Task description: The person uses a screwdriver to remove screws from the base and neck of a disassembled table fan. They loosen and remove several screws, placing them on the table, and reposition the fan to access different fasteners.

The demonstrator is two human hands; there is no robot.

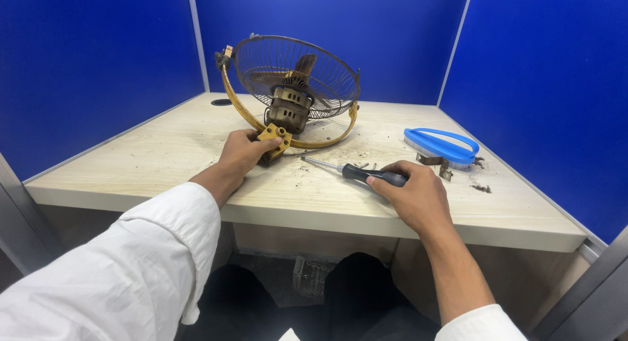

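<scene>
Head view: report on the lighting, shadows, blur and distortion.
Head view: even overhead light, no glare; soft shadows under the left hand and fan; the right hand and screwdriver are sharp; wide-angle bending shows at the partition edges and near sleeve.

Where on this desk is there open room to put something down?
The widest bare patch is the desk's left part, between the blue partition and the left hand. A smaller one lies along the front edge between both hands. Around the fan, screwdriver, right hand and blue brush it's crowded and gritty.

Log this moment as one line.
left hand: grips yellow fan bracket | right hand: on screwdriver | blue brush: right, untouched
</scene>
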